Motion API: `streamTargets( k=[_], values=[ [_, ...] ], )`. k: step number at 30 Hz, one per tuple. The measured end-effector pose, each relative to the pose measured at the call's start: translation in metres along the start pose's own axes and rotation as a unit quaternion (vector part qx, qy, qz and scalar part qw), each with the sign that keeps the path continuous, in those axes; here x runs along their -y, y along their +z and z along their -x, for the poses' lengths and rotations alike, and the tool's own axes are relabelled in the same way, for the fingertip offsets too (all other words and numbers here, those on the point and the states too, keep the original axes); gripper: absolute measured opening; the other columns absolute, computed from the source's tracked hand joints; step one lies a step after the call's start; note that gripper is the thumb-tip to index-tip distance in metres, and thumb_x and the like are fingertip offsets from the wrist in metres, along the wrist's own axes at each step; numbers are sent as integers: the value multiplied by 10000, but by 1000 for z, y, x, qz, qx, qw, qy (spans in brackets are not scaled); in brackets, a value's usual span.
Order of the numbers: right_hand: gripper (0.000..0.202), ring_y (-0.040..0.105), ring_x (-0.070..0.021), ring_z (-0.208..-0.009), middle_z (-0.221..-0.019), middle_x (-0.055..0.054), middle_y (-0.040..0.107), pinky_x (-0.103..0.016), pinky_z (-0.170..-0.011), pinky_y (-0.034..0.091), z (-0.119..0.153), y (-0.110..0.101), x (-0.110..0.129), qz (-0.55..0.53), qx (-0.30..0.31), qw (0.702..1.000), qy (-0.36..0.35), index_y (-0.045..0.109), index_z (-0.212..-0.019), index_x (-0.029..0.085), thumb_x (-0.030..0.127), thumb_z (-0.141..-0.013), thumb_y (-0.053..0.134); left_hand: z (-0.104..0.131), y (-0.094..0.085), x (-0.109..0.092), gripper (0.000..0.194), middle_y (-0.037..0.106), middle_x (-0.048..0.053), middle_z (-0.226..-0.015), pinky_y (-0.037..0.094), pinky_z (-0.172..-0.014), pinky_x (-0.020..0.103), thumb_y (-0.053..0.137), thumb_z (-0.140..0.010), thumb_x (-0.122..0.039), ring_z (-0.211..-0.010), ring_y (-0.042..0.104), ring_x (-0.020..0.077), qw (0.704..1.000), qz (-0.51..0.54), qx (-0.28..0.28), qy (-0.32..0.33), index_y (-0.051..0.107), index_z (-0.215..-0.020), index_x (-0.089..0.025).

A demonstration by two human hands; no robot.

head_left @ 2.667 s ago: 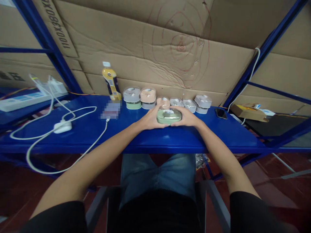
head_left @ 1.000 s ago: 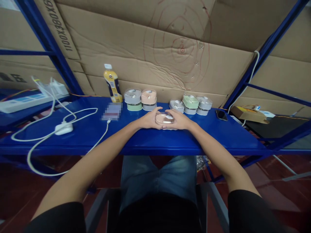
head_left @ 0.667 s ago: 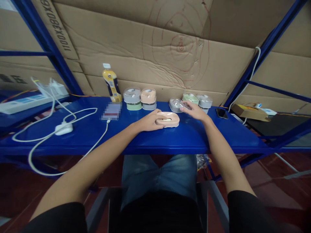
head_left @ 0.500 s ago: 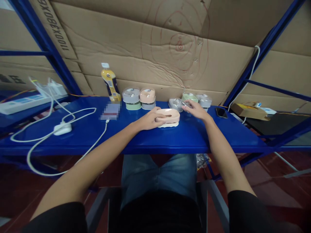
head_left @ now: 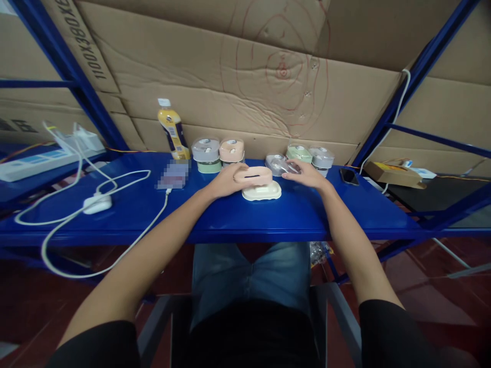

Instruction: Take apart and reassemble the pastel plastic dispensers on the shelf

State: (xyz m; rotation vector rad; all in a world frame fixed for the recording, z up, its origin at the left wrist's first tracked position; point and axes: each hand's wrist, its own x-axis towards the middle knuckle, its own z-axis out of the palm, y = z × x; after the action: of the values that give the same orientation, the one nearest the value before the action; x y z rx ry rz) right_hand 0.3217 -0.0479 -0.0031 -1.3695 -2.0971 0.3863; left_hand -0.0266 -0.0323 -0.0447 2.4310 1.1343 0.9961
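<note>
My left hand (head_left: 231, 179) is closed around a pink oval box body (head_left: 259, 176) with a dark slot in its top. The body is raised and slightly tilted above a cream oval base (head_left: 264, 192), which lies on the blue table. To the right, my right hand (head_left: 307, 176) curves around the edge of a clear plastic lid (head_left: 290, 168), thumb at the front and fingers at the back. Just behind this lid, and overlapping it in view, is a greyish clear piece (head_left: 273, 162). Whether the two pieces touch cannot be made out.
Stacked lidded boxes, grey (head_left: 206, 149), pink (head_left: 231, 150), green (head_left: 298, 152) and another grey (head_left: 322, 156), line the cardboard back wall. A yellow drink bottle (head_left: 173, 130) stands left. A phone (head_left: 349, 177) lies right; a white cable (head_left: 153, 223) crosses the left side.
My left hand has lifted the pink body off the cream base and shifted it slightly left. My right hand has lowered the clear lid toward the table beside the greyish clear piece.
</note>
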Motion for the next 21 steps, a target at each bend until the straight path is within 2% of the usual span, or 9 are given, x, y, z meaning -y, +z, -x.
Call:
streamTargets(
  k=[4, 7, 13, 21],
  values=[
    [871, 695, -391, -1374, -1507, -136, 737, -587, -1179, 554, -1, 14, 9, -30, 1, 992, -121, 715, -1502, 265, 684, -763, 910, 4, 16, -16, 1038, 613, 216, -1611, 522, -1230, 578, 920, -742, -660, -1449, 636, 417, 999, 48, 6, 8, 509, -1566, -182],
    [890, 710, -389, -1353, -1466, -129, 760, -589, -1184, 552, -4, 29, 19, -15, 25, 987, -157, 735, -1490, 277, 702, -733, 935, 4, 26, -20, 1181, 607, 243, -1605, 503, -1252, 596, 960, -682, -658, -1483, 614, 440, 997, 72, 15, 12, 440, -1616, -155],
    [972, 696, -396, -1366, -1481, -147, 749, -590, -1212, 529, -12, 50, 28, 14, 56, 984, -167, 732, -1517, 252, 750, -710, 944, -1, 39, -11, 1258, 642, 232, -1577, 577, -1160, 627, 995, -670, -637, -1433, 663, 456, 993, 113, 22, 4, 385, -1683, -210],
    [957, 697, -381, -1256, -1343, -159, 749, -573, -1141, 553, -17, 51, 27, 50, 66, 977, -196, 692, -1569, 211, 690, -775, 928, -4, 41, -9, 1289, 623, 253, -1603, 537, -1209, 635, 1018, -652, -602, -1484, 626, 468, 995, 92, 22, 13, 370, -1687, -188]
  ],
)
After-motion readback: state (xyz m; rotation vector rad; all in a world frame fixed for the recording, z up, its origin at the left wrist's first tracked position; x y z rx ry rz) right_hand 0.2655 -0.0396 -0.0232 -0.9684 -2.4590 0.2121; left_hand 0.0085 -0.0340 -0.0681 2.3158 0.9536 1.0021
